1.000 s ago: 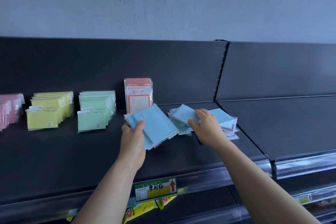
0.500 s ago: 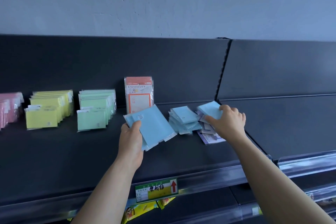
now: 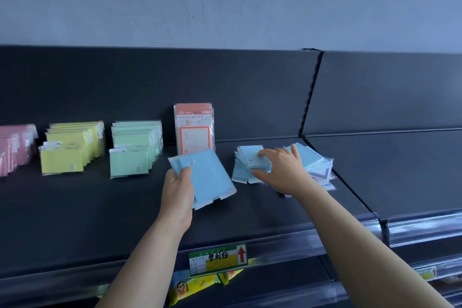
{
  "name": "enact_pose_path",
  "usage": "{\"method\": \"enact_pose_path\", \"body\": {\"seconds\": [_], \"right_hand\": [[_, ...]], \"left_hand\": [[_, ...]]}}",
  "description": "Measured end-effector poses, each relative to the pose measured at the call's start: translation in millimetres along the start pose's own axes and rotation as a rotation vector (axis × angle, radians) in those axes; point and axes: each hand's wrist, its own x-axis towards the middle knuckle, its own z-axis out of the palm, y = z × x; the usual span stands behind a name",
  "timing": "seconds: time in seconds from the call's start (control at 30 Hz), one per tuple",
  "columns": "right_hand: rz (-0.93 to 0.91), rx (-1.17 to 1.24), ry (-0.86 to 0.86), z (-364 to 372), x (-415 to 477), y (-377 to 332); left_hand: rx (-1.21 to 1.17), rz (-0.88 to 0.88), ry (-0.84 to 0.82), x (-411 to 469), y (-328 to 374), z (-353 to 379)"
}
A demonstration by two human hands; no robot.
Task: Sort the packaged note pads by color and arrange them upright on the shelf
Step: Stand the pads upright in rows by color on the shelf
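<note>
My left hand (image 3: 177,190) is shut on a stack of light blue packaged note pads (image 3: 210,177), held tilted just above the dark shelf (image 3: 75,207). My right hand (image 3: 282,172) reaches over a loose pile of blue pads (image 3: 240,174) lying flat, thumb and fingers pinching the top blue pad (image 3: 251,157). More blue pads (image 3: 317,160) lie behind that hand. Standing upright in rows to the left are pink pads (image 3: 15,147), yellow pads (image 3: 72,147) and green pads (image 3: 135,150).
An orange "University" pack (image 3: 193,127) leans on the back panel behind my left hand. A green and yellow price label (image 3: 217,256) sits on the shelf's front rail. Yellow packages (image 3: 190,287) hang below. A second shelf section (image 3: 400,170) lies to the right.
My right hand has moved left from the far blue pile onto the middle blue pile. My left hand keeps its blue stack in about the same place.
</note>
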Motion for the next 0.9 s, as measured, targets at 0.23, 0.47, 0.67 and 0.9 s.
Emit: {"method": "enact_pose_path", "body": {"seconds": [0.23, 0.47, 0.67, 0.9], "right_hand": [[0.033, -0.068, -0.072, -1.0, 12.7, -5.5], [-0.050, -0.019, -0.074, -4.4, -2.7, -11.7], [-0.163, 0.017, -0.055, 6.0, -35.1, -30.1], [-0.177, 0.323, -0.211, 12.4, -46.9, -54.6]], "left_hand": [[0.000, -0.005, 0.036, 1.3, 4.5, -9.4], [-0.066, 0.017, 0.072, -1.7, 13.0, -18.1], [-0.123, 0.026, 0.111, -3.4, 18.4, -23.5], [-0.164, 0.052, 0.163, -6.4, 24.8, -31.2]]}}
